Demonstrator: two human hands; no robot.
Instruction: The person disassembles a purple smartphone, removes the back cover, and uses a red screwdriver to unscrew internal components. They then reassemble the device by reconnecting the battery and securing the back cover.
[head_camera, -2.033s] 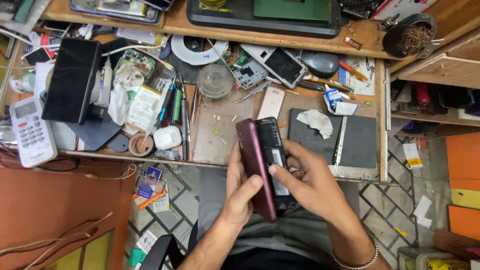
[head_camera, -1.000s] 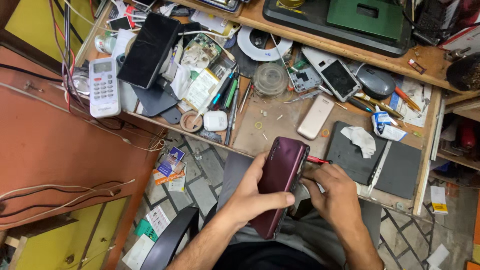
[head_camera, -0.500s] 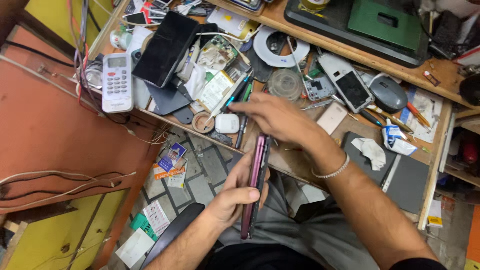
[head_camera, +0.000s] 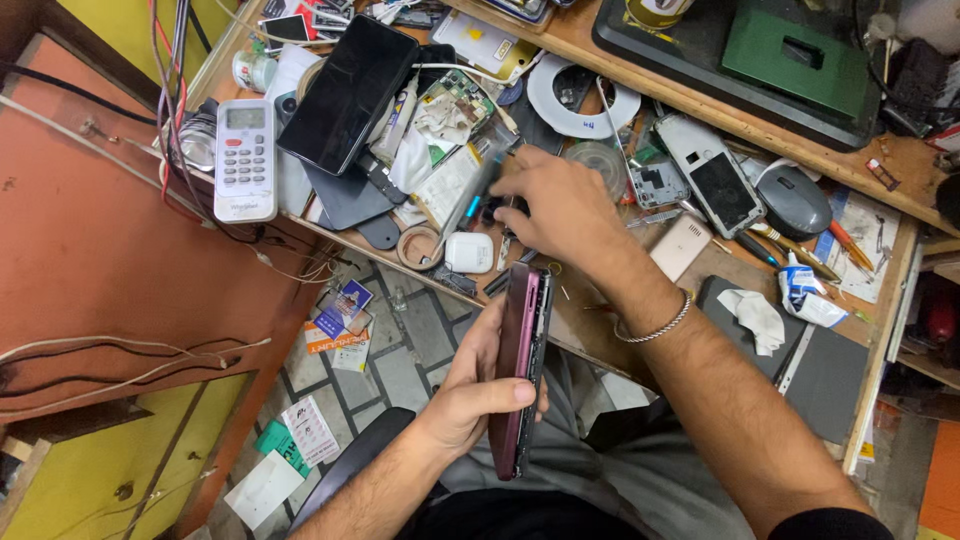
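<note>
At the far left a white remote control (head_camera: 245, 160) lies on the edge of the desk (head_camera: 590, 330), next to a large black phone (head_camera: 348, 92) resting face up on the clutter. Below them, paper leaflets (head_camera: 335, 318) lie scattered on the tiled floor.

The left hand (head_camera: 470, 392) is clamped on a maroon phone (head_camera: 520, 365), thumb across its back, holding it edge-on and upright over the lap, just in front of the desk edge. Two seconds ago both hands gripped this phone together; half a second ago the right hand had already let go.

The right hand (head_camera: 550, 205), a metal bracelet (head_camera: 655, 325) on its wrist, now reaches further over the desk than half a second ago, fingers curled down among small tools and parts beside a white earbud case (head_camera: 468, 252). Whether it grips anything I cannot tell.

To the right lie a disassembled phone (head_camera: 715, 185), a grey mouse (head_camera: 793, 200) and a crumpled tissue (head_camera: 755, 315) on a dark mat (head_camera: 830, 375).
</note>
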